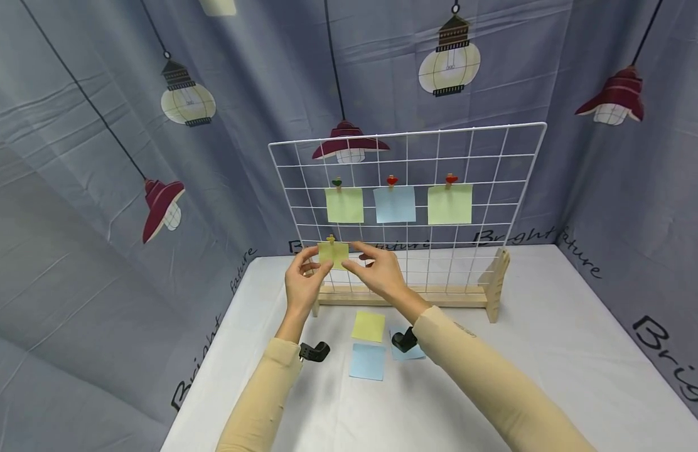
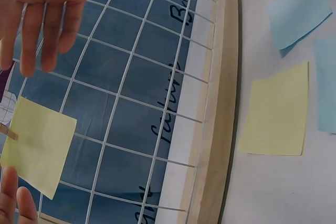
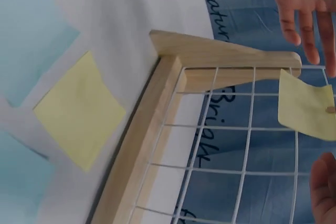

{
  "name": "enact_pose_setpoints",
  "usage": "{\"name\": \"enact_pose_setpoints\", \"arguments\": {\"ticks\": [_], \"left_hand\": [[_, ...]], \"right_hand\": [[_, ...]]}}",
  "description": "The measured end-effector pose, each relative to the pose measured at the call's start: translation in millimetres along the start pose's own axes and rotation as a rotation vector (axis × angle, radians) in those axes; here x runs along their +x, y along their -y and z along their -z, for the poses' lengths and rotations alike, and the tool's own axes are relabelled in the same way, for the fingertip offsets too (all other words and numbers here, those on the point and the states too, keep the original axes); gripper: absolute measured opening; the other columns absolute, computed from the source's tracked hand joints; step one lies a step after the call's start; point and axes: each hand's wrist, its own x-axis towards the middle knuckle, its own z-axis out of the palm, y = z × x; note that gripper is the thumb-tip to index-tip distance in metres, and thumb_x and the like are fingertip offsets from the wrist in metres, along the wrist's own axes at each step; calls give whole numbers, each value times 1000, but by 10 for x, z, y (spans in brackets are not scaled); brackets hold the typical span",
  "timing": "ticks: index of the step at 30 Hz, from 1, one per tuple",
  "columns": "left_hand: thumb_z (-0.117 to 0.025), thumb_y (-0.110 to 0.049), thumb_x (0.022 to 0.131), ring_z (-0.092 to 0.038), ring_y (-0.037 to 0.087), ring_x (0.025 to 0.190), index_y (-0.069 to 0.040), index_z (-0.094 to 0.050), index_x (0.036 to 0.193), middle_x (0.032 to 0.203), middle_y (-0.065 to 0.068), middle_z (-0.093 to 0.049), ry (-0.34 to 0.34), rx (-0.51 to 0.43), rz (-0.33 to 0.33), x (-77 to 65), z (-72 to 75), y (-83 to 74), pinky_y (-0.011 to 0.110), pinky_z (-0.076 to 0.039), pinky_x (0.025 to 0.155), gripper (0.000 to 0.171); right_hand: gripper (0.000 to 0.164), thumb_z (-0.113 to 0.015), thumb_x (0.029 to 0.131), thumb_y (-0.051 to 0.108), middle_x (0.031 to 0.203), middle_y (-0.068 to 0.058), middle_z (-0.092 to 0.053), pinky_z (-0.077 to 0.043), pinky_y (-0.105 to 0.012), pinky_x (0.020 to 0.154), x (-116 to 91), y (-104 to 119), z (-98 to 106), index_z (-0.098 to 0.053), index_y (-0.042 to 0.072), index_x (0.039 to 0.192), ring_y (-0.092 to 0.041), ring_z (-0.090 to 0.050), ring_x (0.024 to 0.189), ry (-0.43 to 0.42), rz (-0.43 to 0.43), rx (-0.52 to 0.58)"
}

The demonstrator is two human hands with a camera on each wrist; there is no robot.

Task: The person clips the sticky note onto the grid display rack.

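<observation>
A yellow sticky note (image 1: 333, 254) hangs low at the left of the white wire grid (image 1: 407, 150), under a small yellow clothespin (image 1: 331, 238). My left hand (image 1: 304, 285) is at the note's left side, thumb and fingers spread and fingertips right at the edge. On the other side, my right hand (image 1: 383, 271) has thumb and index finger apart near the note's right edge. In the left wrist view, the right hand's fingers (image 2: 56, 30) extend loosely above the note (image 2: 42, 145). From the right wrist, the left hand's fingers (image 3: 307, 35) look straight, apart from the note (image 3: 304, 106).
Higher on the grid, two pale green notes (image 1: 344, 206) and a blue note (image 1: 395, 204) hang from heart-topped clothespins (image 1: 391, 181). A wooden base (image 1: 405, 298) supports the grid. On the white table (image 1: 552, 351) lie a yellow note (image 1: 368, 326) and blue notes (image 1: 367, 362).
</observation>
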Motion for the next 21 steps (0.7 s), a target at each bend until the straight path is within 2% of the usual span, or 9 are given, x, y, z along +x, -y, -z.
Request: {"name": "enact_pose_setpoints", "arguments": {"ticks": [2,5,8,11,14,17,21], "left_hand": [[-81,-7,88,-60,52,110,6,-60,136,139,27,-59,17,-11,-1,-7,9,63,45,-49,87,54],[-82,-7,88,-59,51,114,4,-59,138,141,25,-58,42,-12,3,-17,15,181,45,-47,89,57],[-84,-11,87,-59,47,116,-3,-59,141,142,21,-59,76,4,0,-31,5,278,38,-48,88,60],[-86,-14,85,-60,44,116,-8,-60,141,143,16,-59,110,11,-4,-65,-16,280,29,-47,83,62],[-88,-18,84,-60,42,115,-10,-61,140,142,13,-60,136,11,-9,-93,-49,269,26,-47,81,63],[-89,-23,83,-61,42,115,-11,-62,141,143,9,-61,155,24,-19,-112,-89,267,32,-50,84,65],[-89,-24,82,-60,42,118,-12,-61,141,144,7,-61,168,45,-23,-144,-136,293,48,-51,89,66]], "right_hand": [[55,-78,92,39,139,-9,-67,-59,-46,93,-40,-32,53,-63,23,143,-32,-67,119,17,-12,1],[59,-77,92,43,142,-7,-65,-56,-48,98,-105,-74,153,-60,27,146,-30,-64,123,26,-34,-11],[60,-77,92,45,147,-5,-61,-54,-48,99,-164,-118,274,-58,29,147,-29,-62,125,33,-45,-21],[61,-77,92,45,151,-3,-57,-54,-49,100,-217,-174,381,-57,30,148,-30,-61,127,38,-51,-20],[62,-78,92,43,155,-3,-55,-54,-50,102,-260,-223,470,-56,30,149,-32,-60,130,41,-50,-25],[63,-78,91,42,156,-3,-53,-53,-51,103,-299,-253,540,-56,28,149,-32,-59,132,37,-44,-35],[65,-79,91,41,155,-5,-54,-52,-52,103,-370,-268,631,-55,26,150,-33,-59,132,30,-37,-44]]}}
